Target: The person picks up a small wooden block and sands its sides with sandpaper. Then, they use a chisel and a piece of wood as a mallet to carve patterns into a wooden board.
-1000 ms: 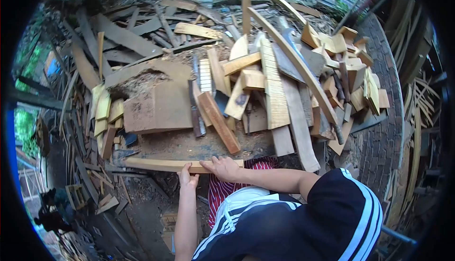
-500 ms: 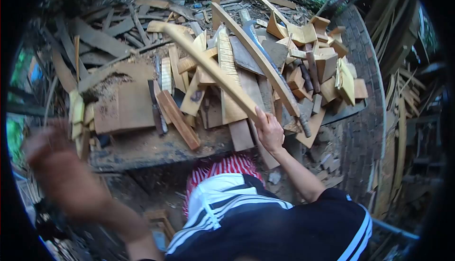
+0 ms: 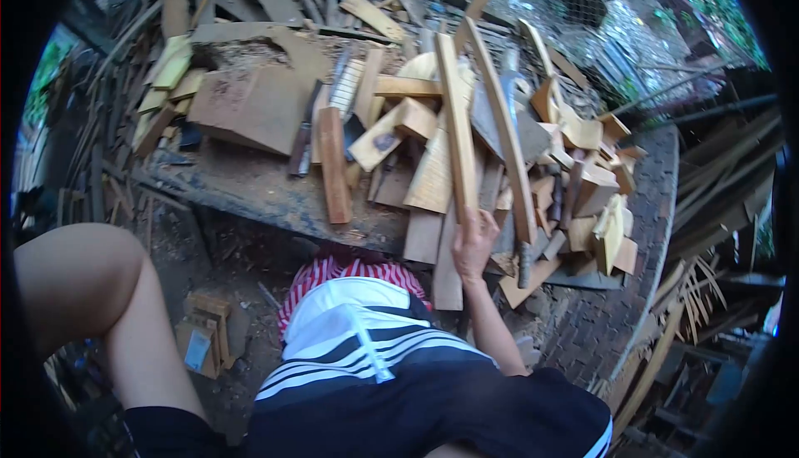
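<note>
Right hand (image 3: 474, 240): closed round the near end of the long slat (image 3: 456, 129); my fingers wrap it, so it is gripped, not just touched.
Left hand: out of view. Only my bent left arm (image 3: 100, 292) shows, well away from the slat, so I cannot tell whether that hand is wide or closed.
Slat: lying lengthwise on top of the offcut pile (image 3: 574, 175) on the table (image 3: 250, 188), its far end pointing away from me. It leans on the blocks under it.
Beside the slat: a darker curved strip (image 3: 506, 133) runs just to its right, nearly parallel. A flat board (image 3: 254, 104) sits well to its left, and a reddish batten (image 3: 333, 167) lies between that board and the slat.
Under the slat's near end: a plank's end juts past the table edge.
Progress: I judge the slat has reached the pile, laid among the other pieces. What is left is letting go, since my grip is not yet released.
</note>
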A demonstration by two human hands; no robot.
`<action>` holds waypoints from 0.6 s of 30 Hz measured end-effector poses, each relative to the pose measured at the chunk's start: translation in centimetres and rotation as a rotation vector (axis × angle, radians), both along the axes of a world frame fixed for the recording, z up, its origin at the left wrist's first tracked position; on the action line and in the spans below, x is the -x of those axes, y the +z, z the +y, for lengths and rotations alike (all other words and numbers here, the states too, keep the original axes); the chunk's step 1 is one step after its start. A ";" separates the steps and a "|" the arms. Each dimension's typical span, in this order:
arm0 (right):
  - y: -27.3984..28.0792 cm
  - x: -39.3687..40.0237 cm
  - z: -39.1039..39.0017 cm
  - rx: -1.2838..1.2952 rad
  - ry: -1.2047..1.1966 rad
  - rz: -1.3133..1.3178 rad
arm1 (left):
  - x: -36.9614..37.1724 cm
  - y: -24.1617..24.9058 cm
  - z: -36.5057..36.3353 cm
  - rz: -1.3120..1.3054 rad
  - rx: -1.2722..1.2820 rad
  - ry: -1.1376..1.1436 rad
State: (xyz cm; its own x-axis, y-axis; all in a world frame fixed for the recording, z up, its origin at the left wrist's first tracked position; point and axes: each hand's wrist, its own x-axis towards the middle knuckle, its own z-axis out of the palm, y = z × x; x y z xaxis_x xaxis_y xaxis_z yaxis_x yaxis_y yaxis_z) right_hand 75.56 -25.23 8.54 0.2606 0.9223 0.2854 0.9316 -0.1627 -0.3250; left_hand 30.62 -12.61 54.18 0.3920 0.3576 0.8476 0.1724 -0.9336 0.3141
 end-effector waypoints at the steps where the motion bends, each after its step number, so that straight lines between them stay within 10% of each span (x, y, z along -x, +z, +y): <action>1: 0.1 -0.1 0.5 -0.023 -0.004 0.002 | 4.9 0.0 -0.9 0.015 -0.012 0.022; 3: 0.1 -0.2 1.0 -0.019 -0.033 0.026 | 24.8 -1.9 -4.8 0.017 -0.024 0.071; 5: 1.0 -0.3 1.6 -0.036 -0.013 -0.045 | 3.0 -1.4 -1.8 -0.074 -0.063 0.109; 18: -1.3 -12.5 8.2 -0.023 -0.260 -0.389 | -1.9 -1.4 -6.8 -0.208 -0.308 0.321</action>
